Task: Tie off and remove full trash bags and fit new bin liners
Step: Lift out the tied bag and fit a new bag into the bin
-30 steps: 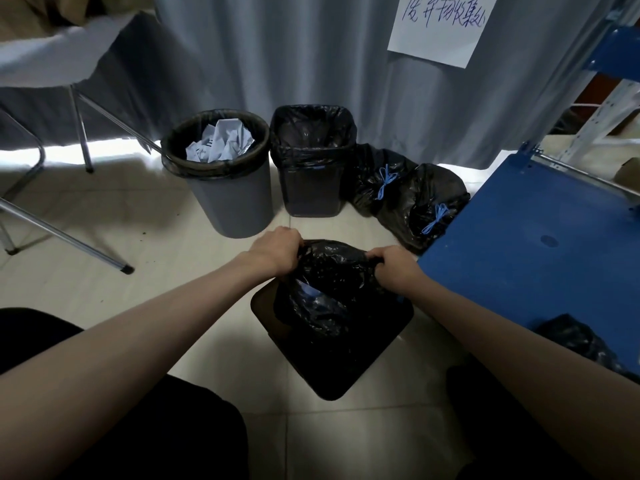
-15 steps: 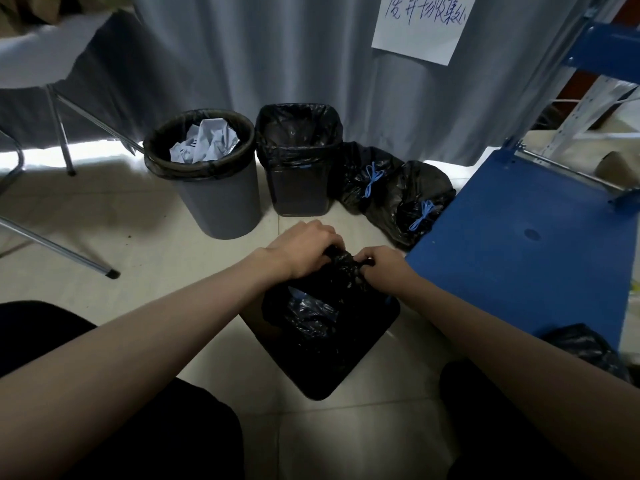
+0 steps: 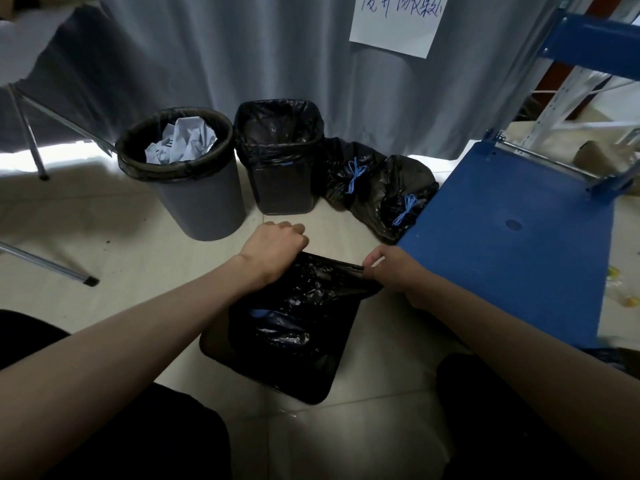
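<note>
Gripping the gathered top of a crinkled black plastic trash bag, the left hand is fisted round one end of the bunched film while the right hand pinches the other end, so the bag's mouth is drawn into a taut band between them. In the head view, the only one, the bag sits inside a dark square plastic bin on the pale tiled floor, directly below the person and between their knees; a glimpse of blue, likely the drawstring, shows in the folds. Judged from this, the bag is being closed but is not yet knotted or lifted out, and this bin has no fresh liner yet. Beyond it, two knotted black bags, soft and lumpy with blue drawstring bows, lie against the grey curtain, so two removals look finished. A black square bin with a glossy liner folded over its rim appears freshly fitted. The round grey plastic bin, smooth-walled, holds crumpled white paper and probably remains to be done. A flat blue metal shelf lies just beside the right hand.
</note>
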{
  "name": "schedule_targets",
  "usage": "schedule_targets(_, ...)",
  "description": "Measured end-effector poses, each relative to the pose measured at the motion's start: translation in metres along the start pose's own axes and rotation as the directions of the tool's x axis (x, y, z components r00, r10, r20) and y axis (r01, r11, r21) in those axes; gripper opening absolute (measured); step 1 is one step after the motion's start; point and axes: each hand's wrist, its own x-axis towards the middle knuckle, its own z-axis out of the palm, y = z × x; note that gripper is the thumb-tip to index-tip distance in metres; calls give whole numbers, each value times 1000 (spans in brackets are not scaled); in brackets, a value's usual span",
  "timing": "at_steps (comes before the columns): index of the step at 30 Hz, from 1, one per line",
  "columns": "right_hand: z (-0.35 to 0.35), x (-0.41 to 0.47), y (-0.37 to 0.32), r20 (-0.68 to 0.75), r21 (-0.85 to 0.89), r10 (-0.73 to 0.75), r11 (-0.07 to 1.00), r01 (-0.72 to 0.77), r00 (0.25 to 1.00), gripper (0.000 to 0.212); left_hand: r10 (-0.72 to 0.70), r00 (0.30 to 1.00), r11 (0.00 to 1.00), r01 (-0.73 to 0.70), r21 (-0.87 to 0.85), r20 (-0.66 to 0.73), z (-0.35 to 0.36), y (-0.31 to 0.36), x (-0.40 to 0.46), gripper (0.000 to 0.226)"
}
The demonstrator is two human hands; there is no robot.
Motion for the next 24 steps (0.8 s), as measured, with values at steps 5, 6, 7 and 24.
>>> schedule_targets(5, 4, -2, -1, -30, -54, 26, 998, -27, 999, 27, -112, 993, 994, 112, 11, 23, 4, -11, -7, 14)
schedule_targets(6, 4, -2, -3, -43, -63, 33, 997, -36, 999, 28, -123, 992, 992, 123, 10, 27, 4, -11, -8, 13)
schedule_targets(7, 5, -3, -5, -57, -66, 40, 997, -44, 998, 29, -130, 991, 991, 130, 7, 31, 5, -11, -9, 14)
schedule_targets(24, 14, 16, 10, -252, 251, 97, 968, -31, 963, 14, -236, 972, 966, 234, -109, -5, 15, -20, -22, 19)
